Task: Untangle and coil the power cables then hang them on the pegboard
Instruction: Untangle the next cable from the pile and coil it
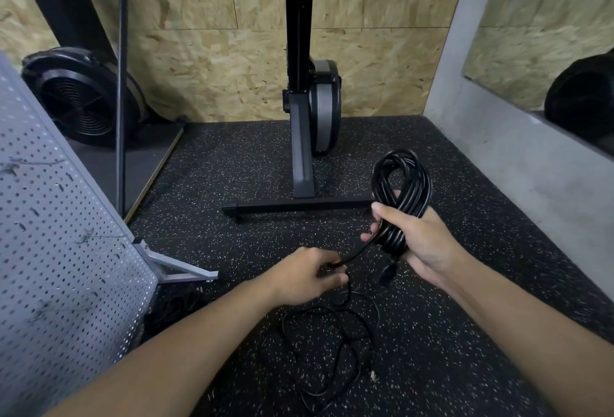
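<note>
Two grips: R fingers point(368, 236) tight round cable coil point(403, 184), L fingers point(332, 279) tight round loose strand point(357, 252).

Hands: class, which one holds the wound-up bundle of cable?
The right hand grips the black bundle of loops. The left hand only pinches a single strand running down to the loose cable on the floor.

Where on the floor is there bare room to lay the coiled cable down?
Bare floor lies between the pegboard's foot and the machine's base bar, and right of the coil toward the concrete wall. Crowded beneath the left hand: loose cable.
</note>
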Tool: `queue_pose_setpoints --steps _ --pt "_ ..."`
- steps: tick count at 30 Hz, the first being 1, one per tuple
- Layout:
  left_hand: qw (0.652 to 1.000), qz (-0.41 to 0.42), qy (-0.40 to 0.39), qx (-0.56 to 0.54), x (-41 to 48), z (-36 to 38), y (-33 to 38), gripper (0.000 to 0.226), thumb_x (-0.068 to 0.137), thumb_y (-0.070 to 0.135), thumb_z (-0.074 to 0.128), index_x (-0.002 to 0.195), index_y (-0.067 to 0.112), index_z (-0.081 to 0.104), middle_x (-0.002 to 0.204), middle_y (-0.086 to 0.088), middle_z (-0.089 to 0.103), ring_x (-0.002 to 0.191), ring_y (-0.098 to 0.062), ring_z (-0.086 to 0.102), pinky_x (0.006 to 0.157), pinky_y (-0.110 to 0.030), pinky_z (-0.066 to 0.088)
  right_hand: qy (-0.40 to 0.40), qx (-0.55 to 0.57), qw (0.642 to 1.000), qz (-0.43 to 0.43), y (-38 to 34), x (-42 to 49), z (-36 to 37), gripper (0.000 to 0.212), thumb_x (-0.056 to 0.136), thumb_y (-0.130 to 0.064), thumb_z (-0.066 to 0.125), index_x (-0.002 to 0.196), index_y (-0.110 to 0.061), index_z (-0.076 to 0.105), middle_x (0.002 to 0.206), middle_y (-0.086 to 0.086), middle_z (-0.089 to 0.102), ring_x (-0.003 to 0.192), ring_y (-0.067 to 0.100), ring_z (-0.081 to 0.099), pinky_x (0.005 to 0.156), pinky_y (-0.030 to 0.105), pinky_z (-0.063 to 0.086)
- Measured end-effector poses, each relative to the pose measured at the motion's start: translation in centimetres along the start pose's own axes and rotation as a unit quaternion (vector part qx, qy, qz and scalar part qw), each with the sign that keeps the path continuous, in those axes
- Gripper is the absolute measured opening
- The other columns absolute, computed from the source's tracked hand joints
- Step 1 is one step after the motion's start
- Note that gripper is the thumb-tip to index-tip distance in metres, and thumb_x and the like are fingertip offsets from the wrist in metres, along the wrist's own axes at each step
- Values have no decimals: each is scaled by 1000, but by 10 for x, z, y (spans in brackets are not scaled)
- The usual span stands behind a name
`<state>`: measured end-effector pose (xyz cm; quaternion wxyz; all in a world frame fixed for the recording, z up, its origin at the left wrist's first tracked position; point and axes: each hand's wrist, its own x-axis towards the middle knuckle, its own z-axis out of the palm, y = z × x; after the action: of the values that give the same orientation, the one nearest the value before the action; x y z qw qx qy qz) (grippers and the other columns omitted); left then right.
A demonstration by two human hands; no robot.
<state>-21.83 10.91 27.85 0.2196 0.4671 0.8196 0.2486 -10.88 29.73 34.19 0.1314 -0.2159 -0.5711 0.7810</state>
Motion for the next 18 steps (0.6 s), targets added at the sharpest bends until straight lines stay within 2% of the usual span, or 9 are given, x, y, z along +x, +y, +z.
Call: queue_pose_setpoints --steps 2,4,6,8,10,11,14,16,18 --pt "1000 -13 5 22 1 -3 -9 33 104 48 59 122 23 69 114 4 74 85 -5 63 79 -30 52 7 -30 1000 0 1 1 -2 18 94 -8 74 107 1 68 81 12 61 69 20 64 81 48 61" --pt "998 -20 17 49 4 -7 -13 30 104 48 57 121 26 68 116 4 71 104 -13 64 92 -37 53 34 -57 998 -3 2 4 -4 28 92 -10 77 113 4 68 82 12 59 65 17 62 79 47 62" --pt "996 -11 25 87 5 -10 -16 35 104 50 55 128 27 65 132 6 66 126 -12 52 109 -39 44 62 -87 994 -4 0 6 -6 31 90 -12 80 113 4 68 78 9 58 61 15 61 78 46 63" --pt "996 -7 24 90 3 -15 -16 36 101 57 51 129 36 61 137 9 62 131 -7 45 116 -42 38 92 -119 989 -5 -5 6 -9 26 90 -14 80 111 -1 70 79 7 63 60 16 63 76 44 64" --pt "997 -8 17 68 0 -20 -18 29 97 67 48 112 44 59 120 10 67 115 -9 58 104 -47 51 122 -197 973 -14 -8 7 -14 21 91 -20 80 109 -11 72 88 4 70 67 20 70 77 44 63" --pt "998 -3 22 62 0 -22 -17 29 96 67 50 102 40 59 106 11 68 101 -8 62 92 -44 56 134 -268 954 -23 -9 8 -18 20 92 -26 79 109 -16 72 93 2 73 76 21 72 80 43 60" --pt "998 12 62 13 -3 -28 -5 36 95 63 58 86 29 58 78 7 63 68 -7 57 69 -36 54 136 -434 890 -30 -10 5 -24 32 95 -38 73 123 -25 66 103 -8 70 96 17 64 86 34 45" --pt "996 22 88 -24 -3 -31 4 36 95 58 63 85 23 58 77 4 64 64 -11 60 62 -34 53 113 -471 875 -8 -13 2 -24 45 96 -46 70 135 -27 58 114 -4 68 104 19 60 91 34 43" --pt "992 57 107 -25 -5 -31 13 32 96 50 67 86 21 59 82 6 61 68 -11 60 61 -27 51 82 -510 856 23 -12 3 -24 57 95 -57 66 142 -27 51 129 2 65 116 26 61 98 39 44"
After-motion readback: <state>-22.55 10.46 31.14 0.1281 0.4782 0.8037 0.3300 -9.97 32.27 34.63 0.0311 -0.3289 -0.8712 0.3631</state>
